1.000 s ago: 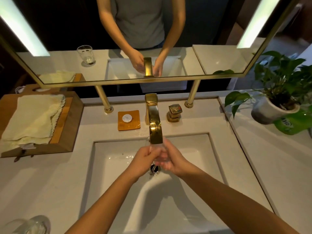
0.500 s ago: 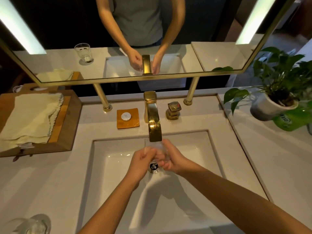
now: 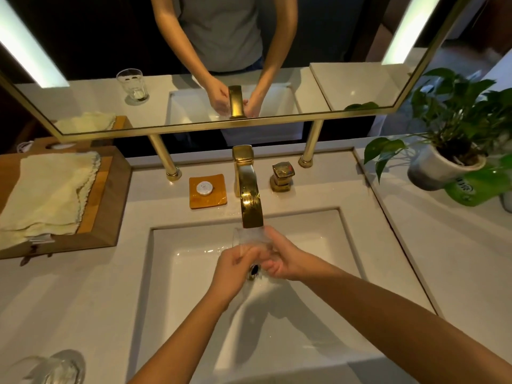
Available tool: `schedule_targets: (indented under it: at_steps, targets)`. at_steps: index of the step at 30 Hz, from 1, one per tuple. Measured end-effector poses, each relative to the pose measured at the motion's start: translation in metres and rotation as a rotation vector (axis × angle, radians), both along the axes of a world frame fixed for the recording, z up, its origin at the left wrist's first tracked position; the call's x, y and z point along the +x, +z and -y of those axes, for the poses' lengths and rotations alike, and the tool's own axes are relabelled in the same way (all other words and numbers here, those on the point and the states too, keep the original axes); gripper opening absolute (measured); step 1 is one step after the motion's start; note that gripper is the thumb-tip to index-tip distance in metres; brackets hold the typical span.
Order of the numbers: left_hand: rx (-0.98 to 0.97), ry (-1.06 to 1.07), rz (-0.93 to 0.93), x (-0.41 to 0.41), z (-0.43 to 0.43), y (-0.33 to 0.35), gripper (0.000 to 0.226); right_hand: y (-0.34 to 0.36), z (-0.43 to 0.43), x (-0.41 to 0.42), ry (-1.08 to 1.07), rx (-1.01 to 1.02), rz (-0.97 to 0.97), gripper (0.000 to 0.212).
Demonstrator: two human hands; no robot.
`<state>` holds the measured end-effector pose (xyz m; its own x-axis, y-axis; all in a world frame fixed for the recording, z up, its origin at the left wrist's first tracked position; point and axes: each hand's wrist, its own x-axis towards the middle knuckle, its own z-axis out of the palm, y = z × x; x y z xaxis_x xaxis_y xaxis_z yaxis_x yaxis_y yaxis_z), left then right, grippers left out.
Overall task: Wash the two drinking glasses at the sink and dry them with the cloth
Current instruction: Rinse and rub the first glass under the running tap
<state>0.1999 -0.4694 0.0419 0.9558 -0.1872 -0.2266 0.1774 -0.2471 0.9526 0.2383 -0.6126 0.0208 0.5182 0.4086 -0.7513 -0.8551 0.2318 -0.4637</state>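
Under the gold faucet [image 3: 250,206], left hand [image 3: 234,268] and right hand [image 3: 281,257] curl their fingers round a clear drinking glass [image 3: 245,237] over the sink [image 3: 177,286].

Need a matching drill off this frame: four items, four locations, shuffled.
Items
1. held glass
2. second glass
3. cloth
4. potted plant

Locations
A. on the wooden tray
B. counter right of the sink
C. under the faucet, between left hand and right hand
D. counter, near-left corner

Pairs: 1-C, 2-D, 3-A, 4-B
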Motion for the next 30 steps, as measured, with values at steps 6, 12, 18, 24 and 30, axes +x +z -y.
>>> schedule_targets:
  at_steps: [6,12,18,24,30]
  targets:
    - [-0.439,0.452,-0.586,0.027,0.002,0.010,0.032,0.005,-0.013,-0.010,-0.015,-0.484,0.808,0.032]
    - [-0.080,0.171,-0.158,0.014,-0.001,0.012,0.018,0.000,-0.006,-0.004,0.050,-0.300,0.481,0.044]
    - [-0.151,0.319,-0.331,0.004,0.010,0.007,0.023,0.006,-0.006,-0.007,0.072,-0.305,0.490,0.033]
    - [-0.464,0.193,-0.585,0.025,-0.007,0.012,0.030,0.002,-0.006,-0.012,0.104,-0.511,0.917,0.029]
    - [-0.077,0.000,-0.116,0.008,-0.001,0.005,0.020,0.006,-0.003,0.004,0.041,-0.176,0.131,0.061]
